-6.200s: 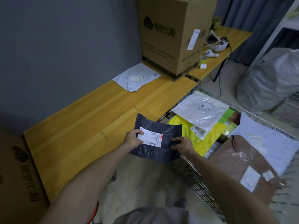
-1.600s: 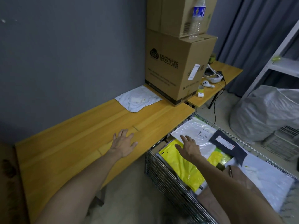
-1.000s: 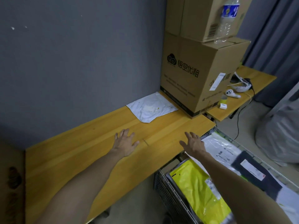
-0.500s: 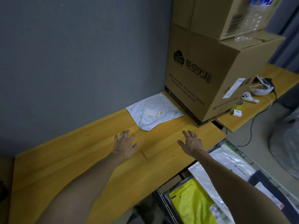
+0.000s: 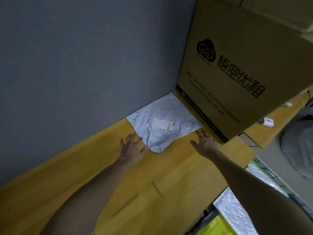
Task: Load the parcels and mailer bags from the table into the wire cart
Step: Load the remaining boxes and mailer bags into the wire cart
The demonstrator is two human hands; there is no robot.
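White mailer bag (image 5: 162, 122) lies flat on table (image 5: 84, 175), against the wall, cardboard box (image 5: 237, 73) at its 3 o'clock. Left hand (image 5: 132, 148) has fingers spread at bag's 7 o'clock corner; can't tell if it makes contact. Right hand (image 5: 205, 143) is spread too, at bag's 4 o'clock, holding nothing. Wire cart (image 5: 267, 172) sits at frame 5 o'clock, with clear bag (image 5: 233, 214) and yellow bag (image 5: 218, 226) inside.

Both forearms are extended, the left from seven o'clock and the right from four o'clock. The left hand (image 5: 132, 148) is held palm down, fingers straight and spread; the right hand (image 5: 205, 143) is likewise splayed — fingers pointed toward twelve o'clock.
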